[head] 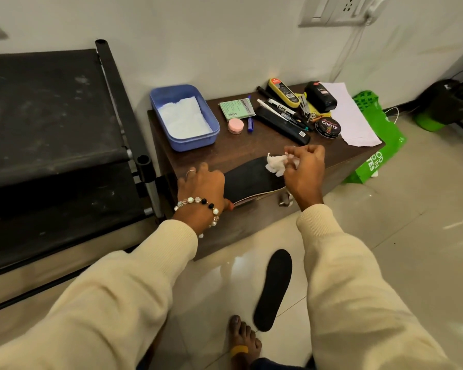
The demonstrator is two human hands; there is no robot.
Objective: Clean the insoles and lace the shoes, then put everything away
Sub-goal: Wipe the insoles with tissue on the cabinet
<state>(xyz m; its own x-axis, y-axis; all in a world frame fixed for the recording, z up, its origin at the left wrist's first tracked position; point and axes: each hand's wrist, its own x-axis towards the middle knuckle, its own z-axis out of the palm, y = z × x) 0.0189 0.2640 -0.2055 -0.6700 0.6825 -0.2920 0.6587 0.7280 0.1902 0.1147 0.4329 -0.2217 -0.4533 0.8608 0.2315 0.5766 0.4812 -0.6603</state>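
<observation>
Fingers of the right hand (304, 166) are curled together around a crumpled white tissue (275, 163), which touches the far end of the black insole (251, 180) lying on the brown cabinet (251, 145). That insole is the thing the next wipe turns on: its long axis runs roughly from 8 o'clock to 2 o'clock across the near edge of the cabinet top, so from the right hand the uncleaned length stretches away toward 8 o'clock, straight at the left hand (202, 185). The left hand grips the near end of the insole, thumb under the edge and fingers over the top, pinning it; I judge a stroke would run along the axis toward that hand, with the right hand the nearer 1 to the far end. Beyond the hands, at 11 o'clock, sits a blue tub (183, 116) holding white paper; at 1 o'clock lies a cluster of polish tins, pens and a brush, with the polish tin (328, 126) nearest. At 6 o'clock, well apart on the floor tiles, a 2nd insole (273, 289) lies with its long axis running near 12 to 6, just beside a bare foot (242, 340). No shoes or laces show, so lacing looks not yet begun.
</observation>
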